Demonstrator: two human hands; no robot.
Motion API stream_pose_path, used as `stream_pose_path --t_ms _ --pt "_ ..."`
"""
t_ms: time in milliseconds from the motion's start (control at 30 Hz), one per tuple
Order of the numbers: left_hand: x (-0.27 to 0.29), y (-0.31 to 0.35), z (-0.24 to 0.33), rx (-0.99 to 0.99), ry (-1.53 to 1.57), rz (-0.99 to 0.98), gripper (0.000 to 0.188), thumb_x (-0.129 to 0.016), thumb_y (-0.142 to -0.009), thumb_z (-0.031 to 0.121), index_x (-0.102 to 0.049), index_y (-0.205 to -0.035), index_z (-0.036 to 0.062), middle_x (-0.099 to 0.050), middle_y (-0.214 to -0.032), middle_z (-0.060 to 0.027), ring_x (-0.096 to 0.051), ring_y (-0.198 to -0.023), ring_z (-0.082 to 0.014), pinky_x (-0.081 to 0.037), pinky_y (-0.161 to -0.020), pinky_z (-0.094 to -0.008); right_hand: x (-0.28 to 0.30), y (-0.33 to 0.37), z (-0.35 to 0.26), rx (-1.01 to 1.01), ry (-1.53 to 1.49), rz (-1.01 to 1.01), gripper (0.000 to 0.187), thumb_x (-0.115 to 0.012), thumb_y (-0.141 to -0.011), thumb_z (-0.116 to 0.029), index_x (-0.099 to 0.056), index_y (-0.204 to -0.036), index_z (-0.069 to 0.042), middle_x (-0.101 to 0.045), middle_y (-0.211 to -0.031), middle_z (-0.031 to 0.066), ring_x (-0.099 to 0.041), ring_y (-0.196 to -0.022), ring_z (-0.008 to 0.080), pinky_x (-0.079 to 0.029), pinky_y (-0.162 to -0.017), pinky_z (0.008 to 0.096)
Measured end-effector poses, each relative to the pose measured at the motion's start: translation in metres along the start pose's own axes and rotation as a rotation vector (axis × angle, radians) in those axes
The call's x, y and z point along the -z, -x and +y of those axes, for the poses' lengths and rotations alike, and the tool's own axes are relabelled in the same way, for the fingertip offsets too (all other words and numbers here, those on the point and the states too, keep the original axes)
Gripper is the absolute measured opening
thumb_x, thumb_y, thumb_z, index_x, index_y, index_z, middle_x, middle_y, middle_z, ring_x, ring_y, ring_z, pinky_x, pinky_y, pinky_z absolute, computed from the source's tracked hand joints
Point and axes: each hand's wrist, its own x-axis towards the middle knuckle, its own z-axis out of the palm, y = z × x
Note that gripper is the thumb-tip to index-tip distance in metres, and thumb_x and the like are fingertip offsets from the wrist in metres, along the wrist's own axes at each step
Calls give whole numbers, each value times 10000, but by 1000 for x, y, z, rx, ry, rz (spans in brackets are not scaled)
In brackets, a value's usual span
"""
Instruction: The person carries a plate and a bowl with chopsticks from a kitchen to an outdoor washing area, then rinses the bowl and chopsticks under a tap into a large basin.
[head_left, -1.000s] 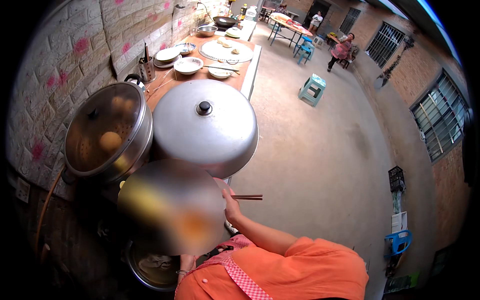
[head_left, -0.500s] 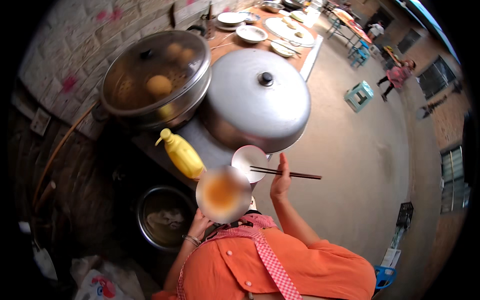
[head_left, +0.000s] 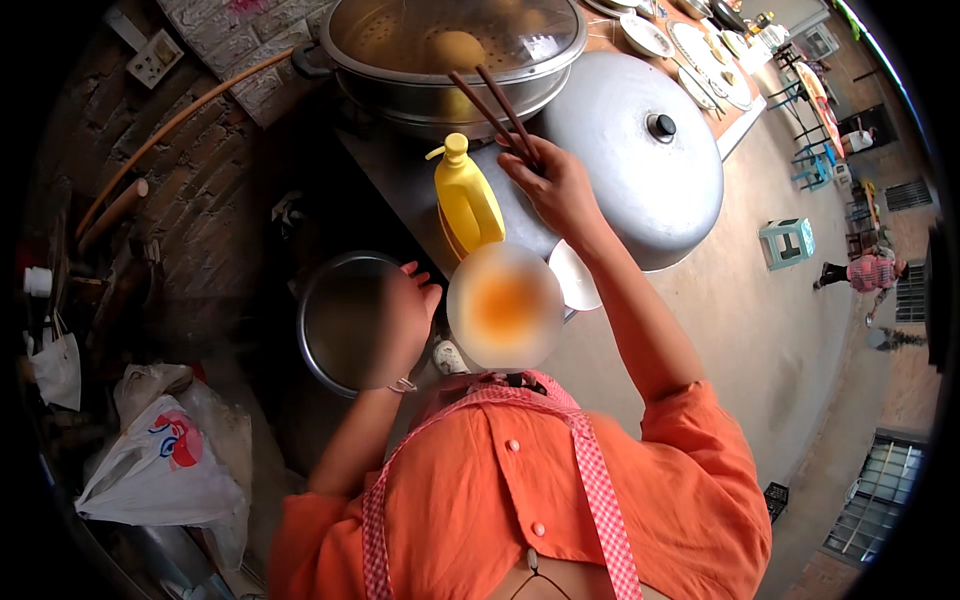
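Note:
My right hand (head_left: 555, 185) grips a pair of dark chopsticks (head_left: 495, 110), tips pointing up and left in front of the steamer. Beside its forearm, a white bowl (head_left: 573, 277) sits at the stove-side counter's near edge, partly covered by the arm. My left hand (head_left: 408, 315) hovers at the right rim of a metal basin (head_left: 318, 350); its fingers are apart and I see nothing in them. A yellow pump bottle (head_left: 470, 205) stands on the counter between my hands. A round blurred patch, orange in the middle, hides what lies between bottle and apron.
A glass-lidded steamer (head_left: 440, 100) with round items inside stands at the back, beside a large domed metal lid (head_left: 625, 160). Plates (head_left: 647, 38) lie on the table behind. Plastic bags (head_left: 175, 470) are at lower left. A pale green stool (head_left: 787, 243) and a person (head_left: 868, 273) are at right.
My right hand has swung up and left with the chopsticks, from beside the bowl to before the steamer. My left hand has risen to the basin's rim. The whole view has shifted.

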Motion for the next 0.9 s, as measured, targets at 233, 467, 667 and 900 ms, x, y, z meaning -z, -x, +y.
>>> stream_pose_path --t_ms 233,467,667,900 --pt "-26 36 -55 629 464 -476 467 -549 -903 155 -315 -1286 27 -503 -1192 -102 -551 -1050 -199 -490 -856 -330 -46 -51 4 43 71 -89 313 -636 -842 -262 -634 -1004 5 -609 -712 139 -539 -631 162 -455 -659 293" --pt "-37 44 -93 483 395 -407 354 -481 -909 55 -361 -1239 7 -520 -1132 -84 -573 -1012 -210 -527 -833 -360 -55 -59 22 -58 -14 -76 314 -620 -858 -284 -663 -909 23 -617 -674 61 -504 -609 97 -443 -619 271" --pt "-19 61 -91 487 497 -258 372 -449 -906 2 -366 -1267 36 -523 -1187 -95 -571 -1044 -201 -513 -859 -369 -55 -61 34 -92 -121 -120 410 -603 -876 -350 -647 -911 56 -581 -704 7 -495 -642 59 -426 -601 232" --pt "44 76 -57 455 468 -127 431 -436 -899 11 -336 -1316 54 -498 -1251 -99 -557 -1084 -227 -503 -880 -393 -54 -55 20 -314 -123 -181 469 -586 -862 -443 -640 -801 20 -499 -575 4 -418 -455 76 -356 -431 250"
